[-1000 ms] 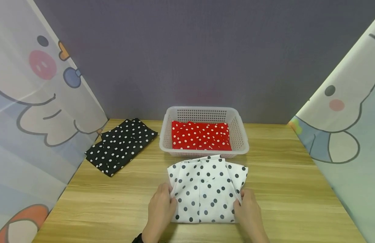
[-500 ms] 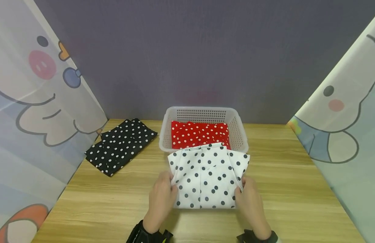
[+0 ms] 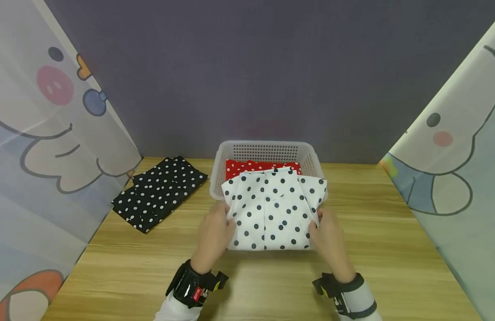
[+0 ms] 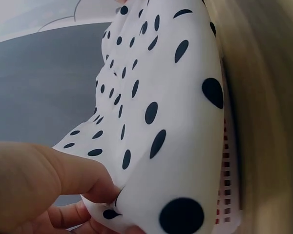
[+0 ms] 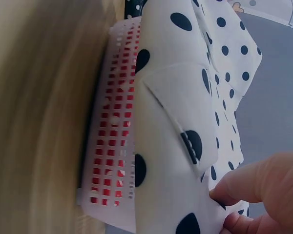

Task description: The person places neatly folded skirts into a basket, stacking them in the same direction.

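A folded white cloth garment with black dots [image 3: 271,214] hangs between both hands, overlapping the front of the white plastic basket [image 3: 267,145] in the head view. My left hand [image 3: 215,232] pinches its left side, thumb on top and fingers beneath. On the opposite side, my right hand [image 3: 328,236] grips it the same way. The right wrist view shows the basket's perforated wall [image 5: 112,131] behind the cloth, with red showing through the holes. Inside the basket lies a folded red cloth with white dots [image 3: 263,166], its front part hidden by the white garment.
To the left, a folded black cloth with white dots [image 3: 159,194] lies on the wooden table [image 3: 392,249]. A dark grey panel [image 3: 263,80] stands behind the basket. Cartoon-printed sheets flank the table on the left [image 3: 51,178] and right [image 3: 452,147].
Both hands have carried the white dotted garment forward from the table in front of the basket, up over its front rim. It now covers most of the red cloth from view.
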`<state>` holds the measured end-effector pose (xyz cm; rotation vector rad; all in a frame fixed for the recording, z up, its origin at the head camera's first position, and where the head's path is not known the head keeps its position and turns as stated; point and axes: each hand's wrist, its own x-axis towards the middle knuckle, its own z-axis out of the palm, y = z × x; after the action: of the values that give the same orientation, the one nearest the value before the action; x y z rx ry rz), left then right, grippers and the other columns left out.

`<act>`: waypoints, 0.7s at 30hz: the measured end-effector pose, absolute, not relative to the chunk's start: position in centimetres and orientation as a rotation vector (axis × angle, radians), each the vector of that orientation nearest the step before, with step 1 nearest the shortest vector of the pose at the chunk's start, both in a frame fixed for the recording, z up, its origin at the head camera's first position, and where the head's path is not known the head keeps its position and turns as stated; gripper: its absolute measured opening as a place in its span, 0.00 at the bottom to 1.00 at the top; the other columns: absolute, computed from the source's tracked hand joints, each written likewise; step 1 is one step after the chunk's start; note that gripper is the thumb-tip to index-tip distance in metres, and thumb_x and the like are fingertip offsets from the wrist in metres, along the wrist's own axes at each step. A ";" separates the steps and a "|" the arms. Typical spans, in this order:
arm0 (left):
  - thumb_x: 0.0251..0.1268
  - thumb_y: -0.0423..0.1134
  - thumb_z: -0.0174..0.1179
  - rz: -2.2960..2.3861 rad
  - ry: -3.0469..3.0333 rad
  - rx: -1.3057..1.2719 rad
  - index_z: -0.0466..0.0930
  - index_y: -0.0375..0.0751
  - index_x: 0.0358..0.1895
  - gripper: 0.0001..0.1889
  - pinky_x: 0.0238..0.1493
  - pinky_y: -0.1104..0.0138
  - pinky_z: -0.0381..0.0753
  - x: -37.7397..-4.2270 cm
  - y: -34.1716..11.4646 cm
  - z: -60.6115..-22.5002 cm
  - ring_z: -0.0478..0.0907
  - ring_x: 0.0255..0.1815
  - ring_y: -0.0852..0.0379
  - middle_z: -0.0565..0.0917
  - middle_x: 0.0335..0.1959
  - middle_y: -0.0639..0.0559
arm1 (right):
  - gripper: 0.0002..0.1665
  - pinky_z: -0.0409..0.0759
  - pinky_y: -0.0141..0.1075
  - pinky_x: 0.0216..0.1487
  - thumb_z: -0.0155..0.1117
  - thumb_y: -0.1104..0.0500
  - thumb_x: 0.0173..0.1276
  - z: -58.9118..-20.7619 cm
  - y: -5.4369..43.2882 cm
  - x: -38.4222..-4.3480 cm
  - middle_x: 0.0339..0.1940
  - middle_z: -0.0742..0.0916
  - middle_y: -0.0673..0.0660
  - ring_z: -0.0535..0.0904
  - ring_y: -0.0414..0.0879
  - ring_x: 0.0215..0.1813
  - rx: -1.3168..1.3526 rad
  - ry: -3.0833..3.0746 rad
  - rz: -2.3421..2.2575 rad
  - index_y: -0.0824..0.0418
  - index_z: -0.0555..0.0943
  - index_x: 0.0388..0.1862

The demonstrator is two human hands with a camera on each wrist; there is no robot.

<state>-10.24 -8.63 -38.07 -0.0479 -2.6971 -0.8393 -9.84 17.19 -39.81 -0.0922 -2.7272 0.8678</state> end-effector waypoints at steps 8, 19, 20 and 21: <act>0.46 0.26 0.58 -0.819 -2.696 -0.037 0.73 0.34 0.34 0.09 0.14 0.70 0.65 -13.0 -8.4 -37.0 0.70 0.18 0.54 0.73 0.23 0.47 | 0.13 0.70 0.36 0.22 0.57 0.68 0.58 -38.3 17.5 -12.3 0.29 0.77 0.64 0.72 0.51 0.25 -0.036 -2.695 0.858 0.73 0.70 0.41; 0.45 0.26 0.57 -0.845 -2.742 -0.058 0.74 0.31 0.36 0.11 0.15 0.68 0.69 -16.1 -8.5 -35.9 0.73 0.20 0.52 0.76 0.25 0.44 | 0.11 0.64 0.34 0.17 0.57 0.67 0.57 -37.0 17.8 -15.1 0.22 0.74 0.60 0.69 0.49 0.20 0.045 -2.706 0.821 0.72 0.70 0.37; 0.45 0.26 0.56 -0.849 -2.742 -0.064 0.74 0.31 0.36 0.11 0.16 0.68 0.70 -16.4 -8.6 -35.8 0.73 0.21 0.52 0.76 0.25 0.44 | 0.11 0.64 0.33 0.17 0.57 0.67 0.57 -36.9 17.9 -15.5 0.22 0.73 0.60 0.70 0.49 0.21 0.058 -2.704 0.816 0.72 0.70 0.37; 0.45 0.26 0.56 -0.861 -2.745 -0.067 0.73 0.31 0.35 0.10 0.16 0.68 0.70 -16.7 -8.6 -35.6 0.73 0.21 0.51 0.75 0.25 0.44 | 0.10 0.64 0.33 0.17 0.57 0.68 0.57 -36.9 17.9 -15.8 0.22 0.73 0.60 0.70 0.50 0.21 0.073 -2.700 0.812 0.73 0.70 0.36</act>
<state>-16.72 -8.62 -35.64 -0.0673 -2.7450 -0.8609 -15.76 17.91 -36.86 0.0733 -2.6995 0.8121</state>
